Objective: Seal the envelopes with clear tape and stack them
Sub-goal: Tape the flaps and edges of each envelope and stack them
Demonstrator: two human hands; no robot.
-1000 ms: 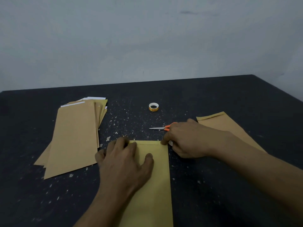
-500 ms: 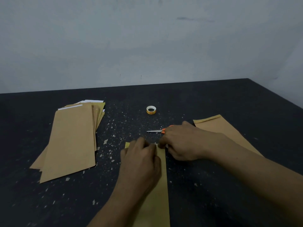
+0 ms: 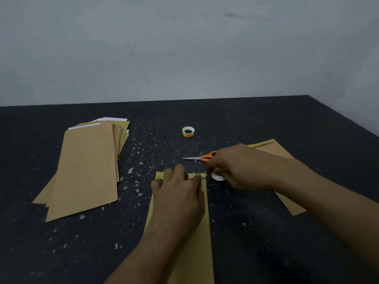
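A brown envelope [image 3: 196,253] lies lengthwise on the dark table in front of me. My left hand [image 3: 178,193] rests on its top end, fingers pressing the flap edge. Just right of that top corner my right hand [image 3: 244,167] grips a roll of clear tape [image 3: 217,176], whitish, mostly covered by the fingers. A strip of tape seems to run from the roll onto the envelope's top edge, though it is hard to make out. A second tape roll [image 3: 188,132] with an orange side stands further back.
Orange-handled scissors [image 3: 200,157] lie behind my hands, blades pointing left. A fanned pile of brown envelopes [image 3: 86,169] sits at the left. One single envelope [image 3: 272,148] lies at the right, partly under my right forearm. The table [image 3: 266,232] is flecked with white specks.
My left hand slid right along the envelope's top edge and now presses near its right corner. My right hand drew back slightly to the right, baring the tape roll it holds.
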